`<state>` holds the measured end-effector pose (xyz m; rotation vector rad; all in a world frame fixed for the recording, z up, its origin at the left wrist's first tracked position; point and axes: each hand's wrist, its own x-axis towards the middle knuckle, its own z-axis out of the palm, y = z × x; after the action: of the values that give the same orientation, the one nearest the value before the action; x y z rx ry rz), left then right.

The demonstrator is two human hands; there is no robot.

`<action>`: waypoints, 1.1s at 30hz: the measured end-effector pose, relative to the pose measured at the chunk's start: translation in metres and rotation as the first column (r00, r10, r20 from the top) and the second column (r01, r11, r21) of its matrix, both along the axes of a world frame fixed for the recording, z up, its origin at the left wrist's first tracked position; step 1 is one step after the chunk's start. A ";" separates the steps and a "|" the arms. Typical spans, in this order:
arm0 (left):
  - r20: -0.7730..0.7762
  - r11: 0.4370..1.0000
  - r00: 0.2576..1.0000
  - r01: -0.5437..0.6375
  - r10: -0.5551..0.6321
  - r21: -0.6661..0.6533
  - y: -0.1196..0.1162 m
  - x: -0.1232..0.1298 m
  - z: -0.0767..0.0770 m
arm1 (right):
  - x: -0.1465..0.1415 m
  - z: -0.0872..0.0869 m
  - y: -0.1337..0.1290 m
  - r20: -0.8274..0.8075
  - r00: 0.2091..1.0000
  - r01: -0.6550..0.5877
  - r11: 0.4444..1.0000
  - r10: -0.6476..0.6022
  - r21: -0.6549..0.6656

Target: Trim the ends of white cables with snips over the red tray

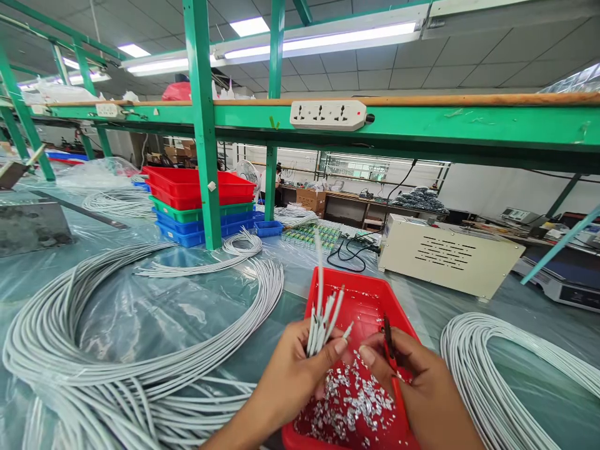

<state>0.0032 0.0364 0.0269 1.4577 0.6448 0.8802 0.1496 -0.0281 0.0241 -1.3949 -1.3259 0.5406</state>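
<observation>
My left hand (pixel 300 369) is closed round a bunch of grey-white cable ends (pixel 323 322) that point upward, one held apart near the thumb tip. In my right hand (pixel 412 375) is a red-handled tool (pixel 397 390) with a dark tip pointing up; its exact kind is hard to make out. The two hands are close but apart, over a red tray (pixel 365 290). Small shiny silver scraps (pixel 359 406) are scattered on the tray's floor. Parts of my right palm and fingers are hidden.
A large cable coil (pixel 51 312) lies at left, another (pixel 492 375) at right. Stacked coloured trays (pixel 197 200) stand by a green post (pixel 204 125). Behind the red tray are a beige metal box (pixel 445 256), black cords and circuit boards (pixel 312 237). A green shelf beam (pixel 422 125) crosses above.
</observation>
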 end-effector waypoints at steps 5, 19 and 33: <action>0.169 1.000 0.986 0.021 -0.020 -0.004 -0.001 -0.003 0.000 | 0.003 0.007 -0.007 0.525 0.828 0.195 0.979 -0.198 0.062; 0.137 0.996 0.987 0.085 -0.088 0.030 -0.002 -0.005 0.004 | 0.006 0.002 -0.007 0.759 0.551 0.217 0.938 -0.346 0.270; 0.121 0.989 0.983 0.136 -0.142 0.051 -0.005 -0.006 0.004 | -0.001 0.009 -0.013 0.765 0.558 0.257 0.944 -0.321 0.208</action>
<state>-0.0028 0.0317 0.0310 1.4549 0.4288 0.8717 0.1483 -0.0410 0.0331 -1.8408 -1.7138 -0.4443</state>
